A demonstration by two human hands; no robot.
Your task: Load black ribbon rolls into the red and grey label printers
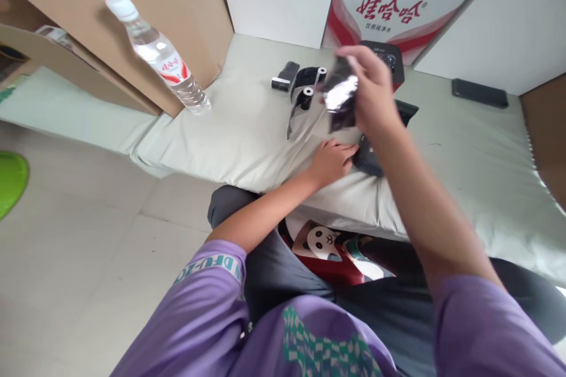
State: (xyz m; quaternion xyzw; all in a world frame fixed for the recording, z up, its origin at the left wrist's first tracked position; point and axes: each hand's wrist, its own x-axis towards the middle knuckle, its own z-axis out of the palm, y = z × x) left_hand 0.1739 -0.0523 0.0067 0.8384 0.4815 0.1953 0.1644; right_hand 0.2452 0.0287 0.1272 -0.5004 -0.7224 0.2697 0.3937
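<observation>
The right hand of a seated person in a purple T-shirt has its grip closed on a shiny dark packet, blurred and held up above the middle of a desk covered in pale green cloth. The left hand lies palm down by the desk's near edge, its fingers loosely stretched out, with the fingertips at the side of a black pouch. That pouch is close to the near edge and partly hidden by the right forearm. Just behind the right hand, toward the far edge, is a black box with some red on its side. Left of the packet, two curved black pieces with white-ended rollers lie close together, and just beside them is a small black strip with a silvery end. Near the far right corner lies a flat black case. Toward the left side of the desk, a clear water bottle with a white cap and a red-and-white label stands beside a large cardboard box. White cartons, one with red Chinese lettering, line the far edge
</observation>
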